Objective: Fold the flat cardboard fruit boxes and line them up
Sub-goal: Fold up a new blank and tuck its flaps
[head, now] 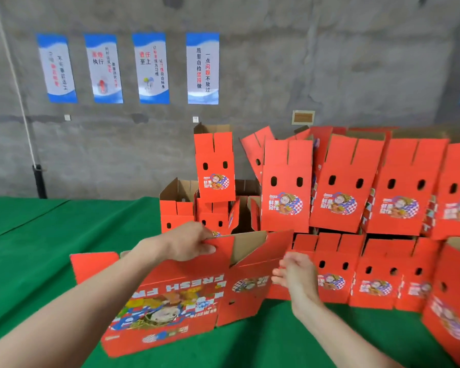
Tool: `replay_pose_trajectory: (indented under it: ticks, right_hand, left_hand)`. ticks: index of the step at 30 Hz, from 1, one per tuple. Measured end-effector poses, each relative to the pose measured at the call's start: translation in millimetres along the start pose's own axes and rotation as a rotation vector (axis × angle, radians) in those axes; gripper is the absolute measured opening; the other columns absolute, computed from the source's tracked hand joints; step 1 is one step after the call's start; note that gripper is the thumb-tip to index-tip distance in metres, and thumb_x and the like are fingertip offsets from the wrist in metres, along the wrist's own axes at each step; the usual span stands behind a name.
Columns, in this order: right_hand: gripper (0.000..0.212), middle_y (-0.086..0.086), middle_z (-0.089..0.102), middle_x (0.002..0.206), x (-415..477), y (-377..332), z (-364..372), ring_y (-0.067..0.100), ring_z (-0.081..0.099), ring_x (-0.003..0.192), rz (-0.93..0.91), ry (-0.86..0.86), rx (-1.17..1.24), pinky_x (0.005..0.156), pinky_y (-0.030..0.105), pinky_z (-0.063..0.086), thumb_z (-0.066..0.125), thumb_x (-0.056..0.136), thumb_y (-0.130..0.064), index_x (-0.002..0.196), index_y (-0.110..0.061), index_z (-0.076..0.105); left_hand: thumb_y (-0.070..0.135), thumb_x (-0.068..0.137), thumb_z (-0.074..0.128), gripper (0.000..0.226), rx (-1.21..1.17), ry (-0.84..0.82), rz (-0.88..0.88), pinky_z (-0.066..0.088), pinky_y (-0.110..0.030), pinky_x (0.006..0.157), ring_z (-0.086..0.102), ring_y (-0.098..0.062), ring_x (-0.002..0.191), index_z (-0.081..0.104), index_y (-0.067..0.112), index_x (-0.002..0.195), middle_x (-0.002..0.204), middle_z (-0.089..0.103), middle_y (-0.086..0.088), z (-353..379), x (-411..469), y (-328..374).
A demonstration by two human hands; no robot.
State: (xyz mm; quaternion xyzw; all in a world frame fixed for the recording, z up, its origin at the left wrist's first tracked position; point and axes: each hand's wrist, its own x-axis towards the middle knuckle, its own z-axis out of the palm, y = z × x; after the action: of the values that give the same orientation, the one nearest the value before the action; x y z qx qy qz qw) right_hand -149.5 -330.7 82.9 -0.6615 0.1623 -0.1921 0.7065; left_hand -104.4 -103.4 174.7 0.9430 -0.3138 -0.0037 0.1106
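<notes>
A red cardboard fruit box point(170, 304) with a cartoon print and upside-down "FRESH" lettering stands partly opened on the green table in front of me. My left hand point(189, 243) pinches the top edge of one of its upper flaps. My right hand point(295, 272) rests with fingers spread against the box's narrow right end panel, holding nothing. Behind and to the right, folded red boxes point(332, 269) stand in a row with more boxes point(343, 187) stacked on top of them.
The green table point(37, 248) stretches off to the left. A loose red flap point(93, 264) lies left of the held box. A leaning box point(215, 166) sits atop open boxes at the back centre. A concrete wall with posters point(202, 67) stands behind.
</notes>
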Motion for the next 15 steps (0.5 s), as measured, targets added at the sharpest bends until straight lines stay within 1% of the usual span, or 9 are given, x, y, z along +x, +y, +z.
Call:
replay_pose_trajectory:
  ticks: [2,3,5,7,10,12,13,14,15]
  right_hand:
    - [0.015,-0.006,0.064,0.096,-16,-6,1,0.013,0.065,0.080,-0.335,-0.149,-0.257,0.067,0.022,0.055,0.056,0.093,-0.008,0.097,-0.022,0.059]
    - [0.017,-0.014,0.061,0.099,-20,-9,2,0.008,0.064,0.084,-0.426,-0.227,-0.373,0.074,0.022,0.054,0.059,0.092,-0.011,0.100,-0.026,0.057]
    - [0.029,-0.018,0.053,0.102,-22,-16,3,0.003,0.060,0.084,-0.488,-0.288,-0.531,0.078,0.018,0.048,0.064,0.089,-0.017,0.110,-0.028,0.048]
    - [0.039,-0.013,0.050,0.097,-18,-18,-1,0.008,0.057,0.080,-0.482,-0.274,-0.551,0.069,0.011,0.042,0.070,0.084,-0.019,0.108,-0.027,0.041]
    - [0.049,-0.017,0.043,0.091,-12,-16,-11,-0.001,0.044,0.077,-0.484,-0.249,-0.588,0.060,0.007,0.033,0.078,0.076,-0.027,0.102,-0.029,0.036]
    - [0.050,-0.016,0.044,0.088,-8,-17,-19,-0.003,0.043,0.073,-0.475,-0.224,-0.621,0.057,0.009,0.034,0.081,0.071,-0.032,0.098,-0.027,0.039]
    - [0.048,-0.014,0.047,0.083,-6,-17,-23,-0.002,0.045,0.070,-0.469,-0.209,-0.628,0.057,0.010,0.035,0.083,0.069,-0.033,0.092,-0.026,0.041]
    - [0.046,-0.012,0.051,0.078,-5,-18,-26,-0.001,0.048,0.066,-0.451,-0.209,-0.638,0.056,0.012,0.037,0.084,0.067,-0.033,0.085,-0.024,0.042]
    - [0.045,-0.009,0.055,0.074,-4,-18,-29,0.003,0.054,0.062,-0.422,-0.229,-0.639,0.052,0.013,0.038,0.084,0.066,-0.032,0.080,-0.023,0.042]
  left_hand:
    - [0.025,0.095,0.056,0.027,0.028,-0.022,0.021,0.043,-0.032,0.074,0.060,-0.029,0.087,0.065,-0.001,0.096,0.094,0.067,-0.015,-5,14,14]
    - [0.025,0.095,0.056,0.027,0.040,-0.032,0.039,0.043,-0.033,0.074,0.060,-0.029,0.086,0.065,0.000,0.095,0.093,0.067,-0.016,-6,19,23]
    - [0.026,0.094,0.056,0.024,0.060,-0.049,0.085,0.043,-0.032,0.071,0.059,-0.023,0.079,0.064,0.003,0.090,0.085,0.066,-0.010,-8,28,40]
    - [0.025,0.094,0.057,0.025,0.049,-0.019,0.133,0.038,-0.021,0.059,0.051,-0.005,0.061,0.056,0.015,0.071,0.066,0.055,0.004,-8,34,53]
    - [0.024,0.093,0.058,0.035,-0.001,0.003,0.159,0.027,-0.018,0.050,0.037,-0.006,0.051,0.044,0.022,0.061,0.056,0.039,0.008,-8,43,66]
    - [0.020,0.093,0.059,0.021,-0.045,0.017,0.177,0.032,-0.020,0.056,0.045,-0.001,0.058,0.055,0.022,0.072,0.064,0.048,0.011,-4,47,72]
    - [0.017,0.091,0.061,0.008,-0.079,0.001,0.194,0.039,-0.021,0.064,0.053,0.003,0.070,0.062,0.025,0.088,0.079,0.059,0.013,-2,47,74]
    - [0.014,0.090,0.062,0.026,-0.109,-0.024,0.189,0.043,-0.021,0.078,0.058,0.004,0.090,0.061,0.026,0.113,0.103,0.063,0.014,1,47,76]
    - [0.012,0.089,0.063,0.050,-0.130,-0.058,0.199,0.042,-0.020,0.092,0.055,0.000,0.109,0.048,0.026,0.135,0.123,0.057,0.014,4,46,79]
